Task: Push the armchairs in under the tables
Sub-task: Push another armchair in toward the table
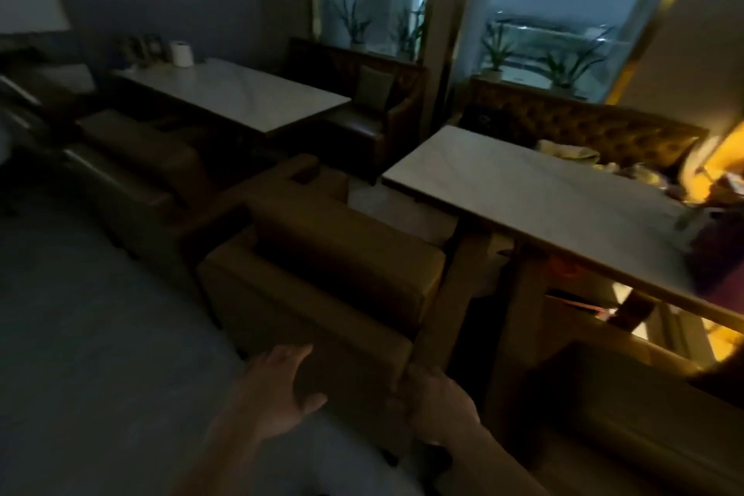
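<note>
A brown leather armchair [322, 286] stands in front of me, its seat facing the near white-topped table [535, 193]. My left hand [277, 395] lies flat with straight fingers against the chair's back. My right hand [435, 399] grips the back's right corner where the armrest meets it. The seat's front edge sits close to the table's edge; in the dim light I cannot tell whether it reaches under the top. A second armchair [628, 415] stands at the lower right by the same table. Another armchair [133, 169] stands at the far table [237, 93].
A tufted bench [583, 125] runs behind the near table, with clutter on the table's right end. A dark chair [374, 105] sits behind the far table, and a paper roll [182, 52] stands on it. Potted plants line the windows. Grey floor [80, 334] lies to my left.
</note>
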A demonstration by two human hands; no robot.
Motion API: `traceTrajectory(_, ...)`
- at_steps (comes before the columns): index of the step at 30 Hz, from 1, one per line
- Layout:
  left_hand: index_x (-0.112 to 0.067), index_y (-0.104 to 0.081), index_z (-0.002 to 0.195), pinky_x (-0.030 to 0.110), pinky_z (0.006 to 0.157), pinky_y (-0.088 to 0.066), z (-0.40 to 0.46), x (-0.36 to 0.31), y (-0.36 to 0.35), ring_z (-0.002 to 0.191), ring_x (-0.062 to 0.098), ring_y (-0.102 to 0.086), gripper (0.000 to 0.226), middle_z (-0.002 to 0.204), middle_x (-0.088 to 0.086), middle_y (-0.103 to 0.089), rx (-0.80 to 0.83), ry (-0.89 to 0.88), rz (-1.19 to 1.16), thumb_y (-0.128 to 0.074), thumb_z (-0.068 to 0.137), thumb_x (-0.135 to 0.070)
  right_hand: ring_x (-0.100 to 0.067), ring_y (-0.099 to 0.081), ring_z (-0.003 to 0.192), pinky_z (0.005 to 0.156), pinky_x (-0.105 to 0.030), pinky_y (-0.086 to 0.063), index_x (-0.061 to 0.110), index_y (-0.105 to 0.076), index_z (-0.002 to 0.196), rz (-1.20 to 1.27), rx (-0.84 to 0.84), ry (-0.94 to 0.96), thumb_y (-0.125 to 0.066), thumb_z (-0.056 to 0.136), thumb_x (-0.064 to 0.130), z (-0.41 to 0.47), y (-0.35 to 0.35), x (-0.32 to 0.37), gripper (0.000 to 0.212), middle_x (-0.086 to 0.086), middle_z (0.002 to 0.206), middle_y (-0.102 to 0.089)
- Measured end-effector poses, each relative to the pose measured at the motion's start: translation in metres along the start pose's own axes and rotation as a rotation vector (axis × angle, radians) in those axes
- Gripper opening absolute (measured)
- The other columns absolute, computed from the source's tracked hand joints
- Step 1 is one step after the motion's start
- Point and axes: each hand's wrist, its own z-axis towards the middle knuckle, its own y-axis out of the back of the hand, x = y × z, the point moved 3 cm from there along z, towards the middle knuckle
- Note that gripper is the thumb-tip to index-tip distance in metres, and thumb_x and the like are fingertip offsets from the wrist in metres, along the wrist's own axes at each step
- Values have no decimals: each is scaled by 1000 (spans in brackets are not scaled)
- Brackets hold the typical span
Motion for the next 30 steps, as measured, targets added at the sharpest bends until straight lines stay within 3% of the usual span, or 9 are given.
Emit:
traceTrajectory(5, -33, -27, 152, 32, 111, -29, 33, 77, 22, 140, 16, -37, 107, 155, -6, -36, -43, 109, 32, -27, 60, -86, -32, -44, 138, 110, -43, -41, 40, -28, 150, 24, 64, 48, -51, 86, 59, 77, -13, 79, 71, -6, 152, -41)
traceTrajectory(8, -33, -26, 153, 33, 111, -30, 68, 117, 36, 140, 18, -37, 100, 155, -4, -36, -11, 161, 52, -36, 67, -83, -33, -41, 140, 113, -47, -38, 38, -27, 152, 37, 121, 49, -50, 80, 61, 127, -12, 111, 79, -7, 155, -38)
traceTrajectory(15, -26, -34, 151, 38, 111, -33, 153, 171, 54, 135, 24, -42, 101, 151, 2, -43, 2, 178, 94, -30, 66, -81, -32, -30, 144, 115, -46, -33, 36, -18, 156, 70, 67, -2, -50, 86, 69, 202, -10, 128, 83, -8, 159, -28)
traceTrajectory(19, -28, -31, 152, 38, 114, -28, 195, 185, 54, 139, 24, -37, 101, 153, 3, -40, 28, 128, 107, -29, 66, -81, -34, -11, 153, 122, -49, -19, 32, -8, 159, 42, 87, -96, -50, 86, 72, 220, -15, 121, 93, -12, 167, -10)
traceTrajectory(21, -30, -28, 153, 40, 116, -27, 220, 191, 53, 140, 26, -35, 95, 155, 3, -37, 47, 79, 113, -42, 73, -79, -35, -4, 154, 123, -50, -15, 33, -5, 160, 56, 81, -132, -48, 84, 77, 227, -16, 121, 98, -12, 168, -3)
traceTrajectory(24, -34, -18, 155, 41, 117, -22, 256, 197, 46, 144, 24, -26, 90, 160, 0, -26, 118, -5, 136, -57, 82, -69, -36, -1, 154, 124, -52, -13, 33, -1, 160, 62, 87, -182, -47, 83, 80, 237, -22, 123, 102, -13, 168, -1)
traceTrajectory(27, -34, -18, 154, 43, 117, -23, 293, 205, 39, 143, 28, -26, 93, 160, 2, -26, 133, -106, 138, -58, 78, -70, -34, 3, 155, 125, -51, -11, 33, 3, 160, 57, 65, -234, -49, 82, 81, 248, -26, 130, 105, -12, 169, 0)
traceTrajectory(30, -39, -7, 155, 45, 120, -13, 326, 216, 29, 148, 26, -14, 96, 164, -2, -12, 195, -232, 168, -53, 79, -75, -32, 7, 155, 125, -52, -6, 34, 5, 160, 66, 51, -293, -52, 78, 83, 258, -36, 140, 111, -10, 169, 2)
